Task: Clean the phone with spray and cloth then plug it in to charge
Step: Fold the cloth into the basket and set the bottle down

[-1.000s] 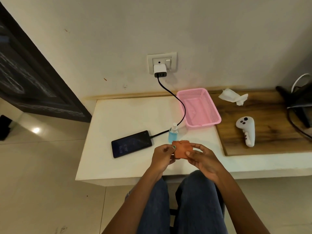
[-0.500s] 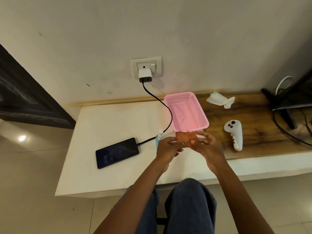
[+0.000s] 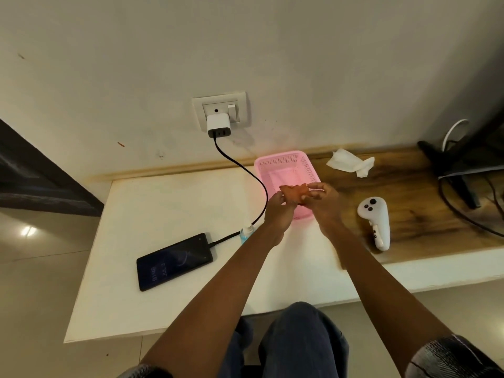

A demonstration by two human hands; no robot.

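A black phone [image 3: 174, 261] lies face up with its screen lit on the white table [image 3: 163, 203], plugged into a black cable [image 3: 245, 170] that runs up to a white charger [image 3: 218, 126] in the wall socket. A small blue spray bottle [image 3: 246, 233] stands beside the cable, partly hidden by my left arm. My left hand [image 3: 279, 211] and my right hand [image 3: 321, 203] hold a folded orange cloth [image 3: 294, 192] between them, over the pink basket [image 3: 283, 165].
A white controller [image 3: 375, 221] and a crumpled white tissue [image 3: 350, 162] lie on the wooden board [image 3: 425, 214] to the right. Dark cables and a stand [image 3: 463, 181] fill the far right. My knees sit below the table's front edge.
Both hands have carried the orange cloth away from the table's front edge, past the spray bottle, to above the pink basket. The phone has stayed plugged in.
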